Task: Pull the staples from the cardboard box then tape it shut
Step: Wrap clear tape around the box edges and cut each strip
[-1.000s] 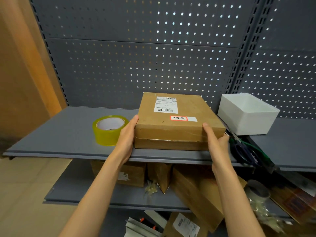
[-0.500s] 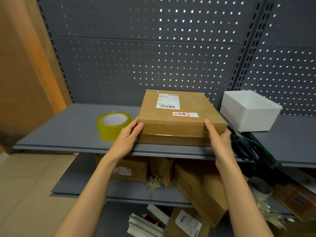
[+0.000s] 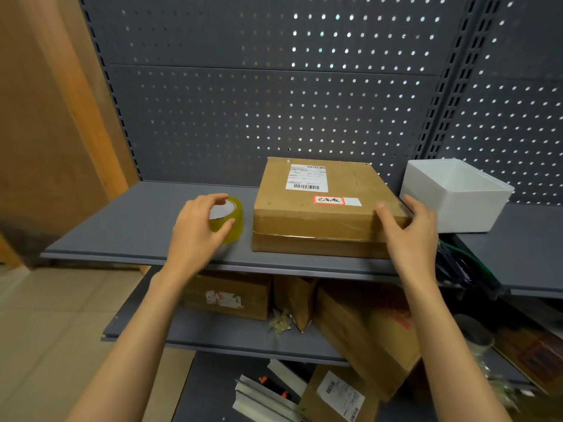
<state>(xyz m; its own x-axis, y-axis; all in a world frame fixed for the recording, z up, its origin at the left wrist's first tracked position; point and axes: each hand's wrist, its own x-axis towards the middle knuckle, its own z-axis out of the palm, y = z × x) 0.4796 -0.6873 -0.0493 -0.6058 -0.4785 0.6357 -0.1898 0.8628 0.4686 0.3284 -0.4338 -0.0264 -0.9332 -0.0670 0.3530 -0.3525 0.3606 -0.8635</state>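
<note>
Left hand [image 3: 199, 226] is curling over the roll of yellow tape [image 3: 229, 219], fingers arched across its top and thumb against its near side; whether the grip is firm is not clear. Right hand [image 3: 409, 231] is lying against the near right corner of the cardboard box [image 3: 323, 208], fingers spread and fairly straight, thumb on the box's top edge, not wrapped around anything.

The cardboard box is lying flat on the grey shelf [image 3: 131, 226], its lid down, a white shipping label [image 3: 306, 177] near the far edge and a red-bordered sticker [image 3: 329, 200] closer in. Clear tape is showing along the near face. The roll of yellow tape is sitting just left of the box, apart from it.

A white bin [image 3: 457, 197] is standing to the right of the box, near it. Scissors [image 3: 457, 263] with dark and green handles are lying at the shelf's front edge, beside the right wrist.

Behind, a grey pegboard panel [image 3: 274, 102] is backing the shelf. Below, more brown boxes [image 3: 365, 336] are leaning on a lower shelf.
</note>
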